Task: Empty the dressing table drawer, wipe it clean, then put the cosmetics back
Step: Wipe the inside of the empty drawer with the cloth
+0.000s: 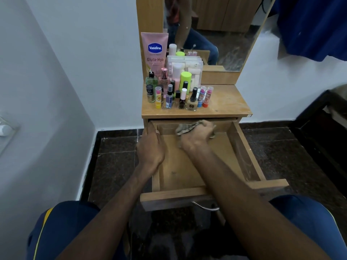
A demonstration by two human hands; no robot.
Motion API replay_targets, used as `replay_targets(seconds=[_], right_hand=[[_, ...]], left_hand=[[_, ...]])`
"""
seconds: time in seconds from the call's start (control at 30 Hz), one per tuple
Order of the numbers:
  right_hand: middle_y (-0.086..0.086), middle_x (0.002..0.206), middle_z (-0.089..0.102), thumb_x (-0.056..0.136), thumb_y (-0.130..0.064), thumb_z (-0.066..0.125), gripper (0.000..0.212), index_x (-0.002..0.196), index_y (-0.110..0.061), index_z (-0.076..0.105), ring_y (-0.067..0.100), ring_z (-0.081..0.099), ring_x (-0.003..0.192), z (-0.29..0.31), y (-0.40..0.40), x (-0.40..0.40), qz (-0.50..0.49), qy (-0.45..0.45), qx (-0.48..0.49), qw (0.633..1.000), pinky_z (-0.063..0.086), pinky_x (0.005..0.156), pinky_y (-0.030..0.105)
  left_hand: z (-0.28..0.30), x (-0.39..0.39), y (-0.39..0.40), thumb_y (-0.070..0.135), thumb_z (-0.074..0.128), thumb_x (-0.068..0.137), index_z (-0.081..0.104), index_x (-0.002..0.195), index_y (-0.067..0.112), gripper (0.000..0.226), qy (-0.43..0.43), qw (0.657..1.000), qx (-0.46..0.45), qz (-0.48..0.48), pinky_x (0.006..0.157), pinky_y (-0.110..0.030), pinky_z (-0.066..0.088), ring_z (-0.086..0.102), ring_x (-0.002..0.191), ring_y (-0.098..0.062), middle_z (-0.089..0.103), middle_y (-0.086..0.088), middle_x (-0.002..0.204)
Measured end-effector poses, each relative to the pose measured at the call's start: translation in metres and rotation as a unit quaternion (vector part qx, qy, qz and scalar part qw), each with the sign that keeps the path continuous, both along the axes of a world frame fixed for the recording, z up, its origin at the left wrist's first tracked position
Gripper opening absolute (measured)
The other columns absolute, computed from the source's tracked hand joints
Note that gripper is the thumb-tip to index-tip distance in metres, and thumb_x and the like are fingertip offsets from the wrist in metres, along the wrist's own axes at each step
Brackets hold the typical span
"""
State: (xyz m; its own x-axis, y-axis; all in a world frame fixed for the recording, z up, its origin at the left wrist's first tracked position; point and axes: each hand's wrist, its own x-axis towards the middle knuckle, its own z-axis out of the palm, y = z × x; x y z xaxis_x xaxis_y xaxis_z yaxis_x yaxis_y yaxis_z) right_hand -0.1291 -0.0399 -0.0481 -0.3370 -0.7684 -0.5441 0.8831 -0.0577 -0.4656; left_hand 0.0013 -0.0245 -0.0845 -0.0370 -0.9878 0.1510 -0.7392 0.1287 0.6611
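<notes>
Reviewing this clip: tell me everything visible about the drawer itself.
The drawer is light brown wood-look board, pulled far out from under the tabletop. It looks empty of cosmetics; its floor shows faint smudges. A metal handle hangs from the front panel. The left hand grips its left wall, while the right hand presses a crumpled cloth against the back inner corner.

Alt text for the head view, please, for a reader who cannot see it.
A person's right hand presses a crumpled cloth against the back of an empty, pulled-out wooden drawer, while the left hand grips its left wall. Cosmetics stand crowded on the dressing table top beneath a mirror.
</notes>
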Motion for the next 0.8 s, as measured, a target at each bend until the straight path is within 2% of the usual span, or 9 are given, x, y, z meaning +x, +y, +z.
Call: replay_targets(seconds=[0.13,0.2,0.27,0.37,0.43,0.5,0.63,0.73,0.8], right_hand=[[0.011,0.111,0.052,0.098,-0.039,0.041,0.033,0.115,-0.013,0.052,0.027,0.051,0.103,0.001,-0.002,0.05,0.116,-0.01,-0.052,0.992,0.043,0.099,0.042],[0.012,0.132,0.053,0.099,-0.042,0.039,0.056,0.143,-0.009,0.049,0.028,0.049,0.116,0.01,0.001,0.034,0.109,-0.028,-0.06,0.992,0.037,0.114,0.041],[0.022,0.149,0.049,0.099,-0.043,0.037,0.066,0.151,-0.003,0.041,0.033,0.048,0.13,0.019,0.001,0.006,0.057,-0.07,-0.081,0.993,0.031,0.121,0.051],[0.022,0.144,0.049,0.095,-0.045,0.042,0.067,0.148,-0.005,0.043,0.037,0.046,0.13,0.027,0.0,-0.018,-0.053,-0.099,-0.075,0.991,0.032,0.119,0.055],[0.019,0.13,0.056,0.091,-0.041,0.051,0.055,0.133,-0.005,0.055,0.032,0.053,0.114,0.026,0.001,-0.006,-0.078,-0.077,-0.031,0.994,0.046,0.103,0.048],[0.012,0.108,0.059,0.086,-0.031,0.058,0.029,0.105,-0.009,0.055,0.026,0.058,0.096,0.021,0.004,0.02,-0.025,-0.022,0.024,0.999,0.05,0.083,0.039],[0.002,0.07,0.065,0.08,-0.026,0.06,0.013,0.081,-0.014,0.058,0.021,0.063,0.062,0.021,0.008,0.062,0.134,0.049,0.057,0.988,0.051,0.066,0.03],[0.006,0.083,0.068,0.078,-0.033,0.059,0.026,0.089,-0.011,0.066,0.025,0.064,0.076,0.032,0.008,0.062,0.186,0.101,0.078,0.974,0.052,0.07,0.033],[0.01,0.092,0.07,0.07,-0.031,0.06,0.034,0.093,-0.007,0.065,0.028,0.066,0.083,0.041,0.006,0.045,0.169,0.086,0.083,0.978,0.056,0.082,0.035]], left_hand=[[0.004,0.001,0.001,0.032,0.039,0.111,0.047,0.142,0.016,0.036,0.012,1.0,0.002,0.002,0.089,-0.049,0.051,0.065,0.118,-0.036,0.064,-0.008,0.138],[0.004,0.001,0.002,0.029,0.04,0.111,0.041,0.148,0.015,0.039,0.004,1.0,0.002,0.001,0.09,-0.051,0.052,0.065,0.116,-0.038,0.064,-0.01,0.139],[0.003,0.002,0.002,0.022,0.037,0.111,0.038,0.152,0.008,0.043,-0.01,1.0,0.011,0.005,0.093,-0.052,0.052,0.064,0.119,-0.041,0.062,-0.014,0.14],[0.002,0.002,0.002,0.019,0.035,0.111,0.047,0.146,0.008,0.039,0.005,1.0,0.014,0.007,0.09,-0.048,0.051,0.065,0.117,-0.039,0.064,-0.013,0.136],[0.003,0.003,0.003,0.02,0.036,0.11,0.049,0.144,0.01,0.038,0.014,1.0,0.012,0.008,0.087,-0.045,0.048,0.065,0.115,-0.037,0.066,-0.011,0.135],[0.002,0.003,0.003,0.021,0.036,0.11,0.049,0.145,0.014,0.038,0.021,1.0,0.01,0.016,0.089,-0.045,0.048,0.065,0.117,-0.035,0.065,-0.008,0.138],[-0.003,0.002,0.001,0.037,0.042,0.11,0.056,0.129,0.023,0.028,0.062,0.998,0.011,0.026,0.08,-0.034,0.038,0.067,0.112,-0.028,0.069,0.0,0.129],[-0.006,0.002,0.0,0.043,0.041,0.109,0.056,0.127,0.025,0.029,0.062,0.998,0.009,0.03,0.079,-0.034,0.038,0.068,0.11,-0.028,0.068,0.001,0.128],[-0.007,0.0,0.0,0.042,0.04,0.109,0.056,0.127,0.022,0.031,0.051,0.998,0.001,0.032,0.08,-0.036,0.037,0.067,0.11,-0.032,0.067,-0.002,0.129]])
